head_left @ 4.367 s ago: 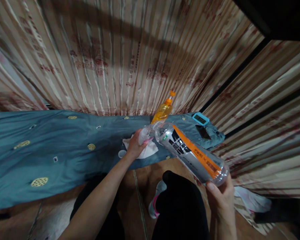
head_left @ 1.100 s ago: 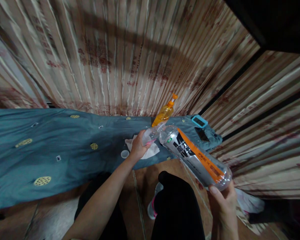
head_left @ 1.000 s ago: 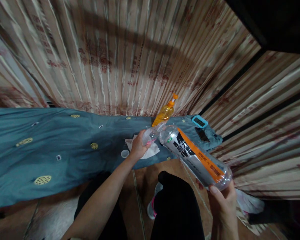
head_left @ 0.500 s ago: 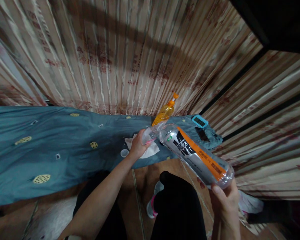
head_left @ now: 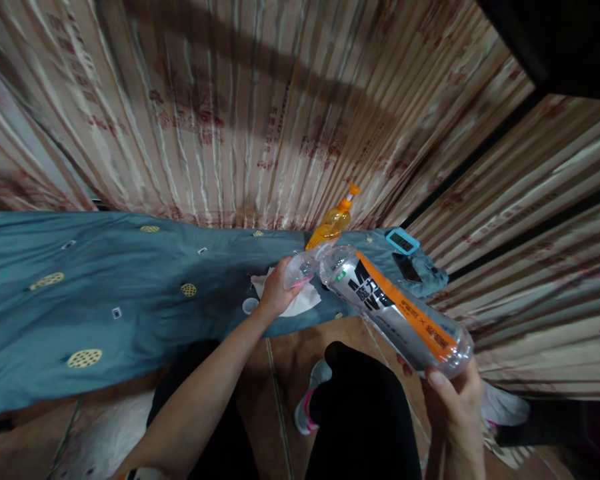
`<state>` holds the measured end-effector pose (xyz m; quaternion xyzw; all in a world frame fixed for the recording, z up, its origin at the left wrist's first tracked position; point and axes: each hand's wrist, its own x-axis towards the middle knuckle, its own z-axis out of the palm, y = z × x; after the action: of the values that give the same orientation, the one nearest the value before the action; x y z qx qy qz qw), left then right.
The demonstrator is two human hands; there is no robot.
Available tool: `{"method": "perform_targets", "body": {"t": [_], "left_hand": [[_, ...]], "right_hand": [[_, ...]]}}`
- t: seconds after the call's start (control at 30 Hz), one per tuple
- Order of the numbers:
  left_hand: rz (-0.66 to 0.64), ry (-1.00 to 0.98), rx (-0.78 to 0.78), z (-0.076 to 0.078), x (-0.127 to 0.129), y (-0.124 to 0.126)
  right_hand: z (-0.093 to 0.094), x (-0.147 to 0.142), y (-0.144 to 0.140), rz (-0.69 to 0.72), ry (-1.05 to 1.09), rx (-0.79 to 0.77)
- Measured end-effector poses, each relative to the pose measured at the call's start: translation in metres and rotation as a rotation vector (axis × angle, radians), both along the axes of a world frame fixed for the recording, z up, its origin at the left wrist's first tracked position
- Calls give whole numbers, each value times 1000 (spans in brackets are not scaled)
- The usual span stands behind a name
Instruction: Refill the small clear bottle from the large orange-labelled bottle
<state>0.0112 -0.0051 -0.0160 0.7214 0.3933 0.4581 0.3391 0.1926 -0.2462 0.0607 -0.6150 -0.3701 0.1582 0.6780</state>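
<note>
- My right hand (head_left: 453, 407) grips the base of the large clear plastic bottle (head_left: 395, 308), tilted above my knees, its neck at the table edge.
- My left hand (head_left: 279, 290) closes on a small clear bottle (head_left: 300, 268) at its mouth.
- The cap (head_left: 250, 305) is already off; the big bottle looks nearly empty, so pouring seems almost done.
- It has a grey label with an orange stripe.

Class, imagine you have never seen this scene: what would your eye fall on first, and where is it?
First, the large clear plastic bottle with a grey and orange label, held tilted at centre right: the right hand grips its base, the left hand its neck. Under the left hand a white cloth lies on the teal patterned tablecloth. Behind, an orange pump bottle stands against striped curtains.
</note>
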Motion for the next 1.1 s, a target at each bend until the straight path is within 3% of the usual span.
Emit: {"method": "perform_targets", "body": {"t": [0.57,1.1], "left_hand": [[7,7,-4,-1,-2,0],[-16,36,65,-8,-3,4]], "right_hand": [[-8,-2,3,21,26,13],[-2,-3,3,5,10,16]]}}
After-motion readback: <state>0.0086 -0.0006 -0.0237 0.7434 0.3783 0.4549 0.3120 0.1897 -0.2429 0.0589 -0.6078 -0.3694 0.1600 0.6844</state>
